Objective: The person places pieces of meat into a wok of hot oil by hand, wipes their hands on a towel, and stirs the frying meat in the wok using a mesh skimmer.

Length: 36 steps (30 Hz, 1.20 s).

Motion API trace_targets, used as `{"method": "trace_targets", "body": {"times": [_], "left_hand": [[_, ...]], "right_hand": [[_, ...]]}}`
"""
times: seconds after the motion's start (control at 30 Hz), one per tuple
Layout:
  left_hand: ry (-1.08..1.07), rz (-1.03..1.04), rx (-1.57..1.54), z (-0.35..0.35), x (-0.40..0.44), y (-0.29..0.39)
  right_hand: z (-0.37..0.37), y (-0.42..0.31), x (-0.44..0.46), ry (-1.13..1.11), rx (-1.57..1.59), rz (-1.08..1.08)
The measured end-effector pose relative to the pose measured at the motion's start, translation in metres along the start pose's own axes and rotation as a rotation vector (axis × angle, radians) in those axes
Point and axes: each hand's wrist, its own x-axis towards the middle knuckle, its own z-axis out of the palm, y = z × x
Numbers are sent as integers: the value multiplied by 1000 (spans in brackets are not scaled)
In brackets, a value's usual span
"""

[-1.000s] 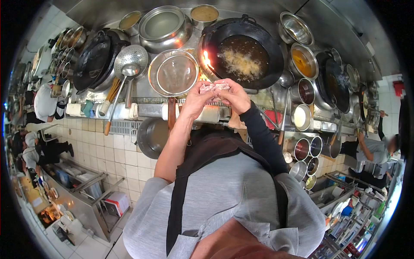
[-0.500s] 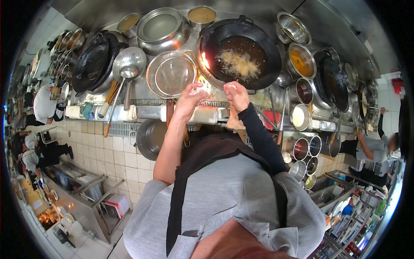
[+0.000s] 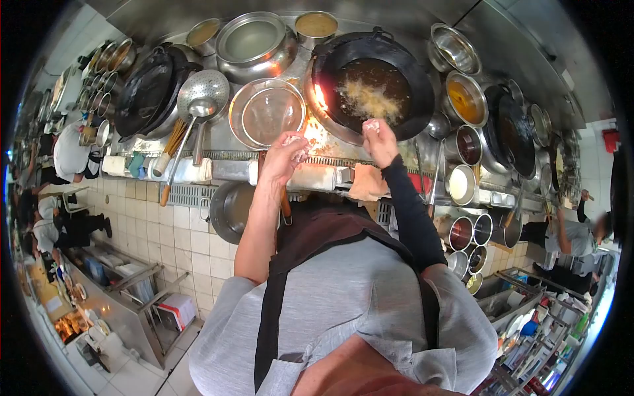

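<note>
My left hand (image 3: 285, 158) is closed around pale, pinkish-white coated food (image 3: 300, 153), just below the mesh strainer (image 3: 269, 113). Near the front rim of the black wok (image 3: 422, 105), my right hand (image 3: 380, 142) pinches a small piece of the same pale food (image 3: 372, 124). Its exact kind is unclear. Dark oil (image 3: 370, 69) fills the wok's bottom, with a bubbling, yellowish-white mass of frying pieces (image 3: 371, 100) in it. Neither hand touches the wok.
Orange flame (image 3: 319, 98) licks up at the wok's left side. A perforated skimmer (image 3: 203, 89) and ladle lie left of the strainer. Steel bowls and sauce pots (image 3: 461, 185) stand at the right. A folded cloth (image 3: 368, 183) hangs at the stove's front edge. Other people work at both sides.
My right hand has moved right, away from my left, still pinching pale food. The left hand has dropped slightly. The view has shifted a little, and more of the cloth shows.
</note>
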Motion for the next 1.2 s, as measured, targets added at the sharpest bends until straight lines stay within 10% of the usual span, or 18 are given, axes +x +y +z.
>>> {"method": "trace_targets", "body": {"times": [0.1,0.23,0.4,0.5,0.83,1.2], "left_hand": [[5,1,-28,-1,-2,4],[-139,-16,-274,4,-6,8],[-172,-18,-356,5,-4,5],[-92,17,-153,12,-6,4],[0,30,287,33,2,-5],[-421,-29,-101,31,-6,11]], "right_hand": [[-9,8,13,255,-796,-389],[-20,18,59,-69,-1109,-208],[34,36,79,12,-296,-215],[62,-6,31,-408,286,-39],[74,-31,-24,-139,-603,-568],[41,-23,-34,-541,874,176]]}}
